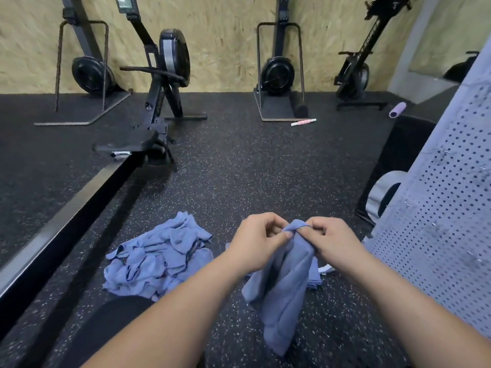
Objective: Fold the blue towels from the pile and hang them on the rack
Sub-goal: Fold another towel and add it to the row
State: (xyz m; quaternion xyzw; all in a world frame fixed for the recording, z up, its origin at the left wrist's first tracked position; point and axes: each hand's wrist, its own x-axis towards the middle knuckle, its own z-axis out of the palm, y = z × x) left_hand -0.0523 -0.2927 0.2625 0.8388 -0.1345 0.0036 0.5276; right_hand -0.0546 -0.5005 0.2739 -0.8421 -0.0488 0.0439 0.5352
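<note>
**Above the gym floor, one towel hangs from both your hands**

At far left, the rowing machine's rail (66, 208) runs along the speckled floor (239, 168), well apart from your work. Just right of it lies the pile of blue towels (159, 261), crumpled and unfolded. It sits near your left arm, probably so you can draw the next one without shifting.

Your left hand (255, 243) has its fingers (273, 223) curled, pinching the top edge of the blue towel (284, 282). The towel hangs bunched lengthwise below, its lower end close to the floor. Your right hand (332, 243) pinches the same edge, just beside the left.

You seem to be holding your hands this close because you are finding a corner or hem. From there you would slide them apart to spread the cloth before folding.

On the floor behind the hanging towel shows a flat blue stack (314, 277), probably towels already folded and parked on the rack side.

At far right stands a pale perforated panel (438, 221). Whether it belongs to the rack cannot be told, and no hung towels are in view.
</note>
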